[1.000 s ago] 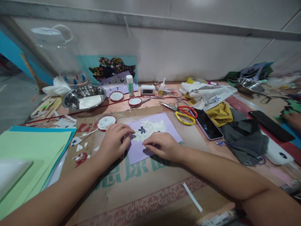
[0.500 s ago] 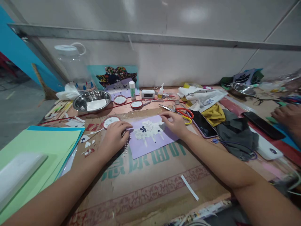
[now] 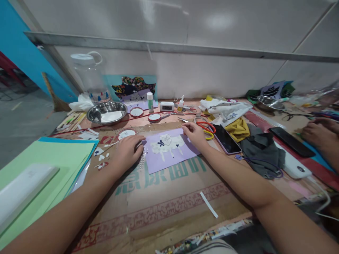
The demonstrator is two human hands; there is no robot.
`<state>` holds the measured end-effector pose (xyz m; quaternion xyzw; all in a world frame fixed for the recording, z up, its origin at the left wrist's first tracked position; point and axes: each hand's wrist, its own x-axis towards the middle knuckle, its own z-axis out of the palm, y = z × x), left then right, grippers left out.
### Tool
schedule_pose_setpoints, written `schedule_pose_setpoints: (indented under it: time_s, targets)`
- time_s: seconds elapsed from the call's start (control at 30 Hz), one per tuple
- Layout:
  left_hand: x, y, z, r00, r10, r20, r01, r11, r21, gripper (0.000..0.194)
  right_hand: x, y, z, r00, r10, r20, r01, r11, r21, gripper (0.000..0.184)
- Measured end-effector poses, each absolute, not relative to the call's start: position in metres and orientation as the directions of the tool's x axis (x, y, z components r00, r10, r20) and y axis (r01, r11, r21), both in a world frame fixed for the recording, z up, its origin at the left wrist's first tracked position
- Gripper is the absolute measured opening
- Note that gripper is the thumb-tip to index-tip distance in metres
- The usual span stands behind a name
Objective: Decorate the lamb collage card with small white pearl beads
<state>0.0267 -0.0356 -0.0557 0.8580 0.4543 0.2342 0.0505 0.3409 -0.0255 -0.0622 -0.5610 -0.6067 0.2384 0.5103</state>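
Observation:
A purple paper sheet lies on the cardboard in front of me. Glued on it is a white cut-out shape with small blue flowers and pearls. My left hand rests at the sheet's left edge with its fingers curled, and a short pearl strip sticks out from under it. My right hand is at the sheet's upper right corner, fingers bent together with the tips pressing on the paper. Red and yellow scissors lie just beyond that hand.
A phone, yellow cloth and grey cloth lie to the right. Another person's hand is at the far right by a black phone. A steel bowl, round lids and green paper stack sit left.
My right hand has moved from the sheet's near edge up to its upper right corner by the scissors. My left hand has stayed at the left edge. The view has tilted up slightly.

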Motion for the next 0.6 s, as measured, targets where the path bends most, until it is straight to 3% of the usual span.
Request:
schedule_pose_setpoints:
  time_s: [0.6]
  targets:
    - [0.0317, -0.0379, -0.05, 0.508, 0.787, 0.349, 0.745, -0.605, 0.28, 0.031, 0.3355, -0.0307, -0.059, 0.073, 0.919, 0.387, 0.504, 0.3, -0.81, 0.019]
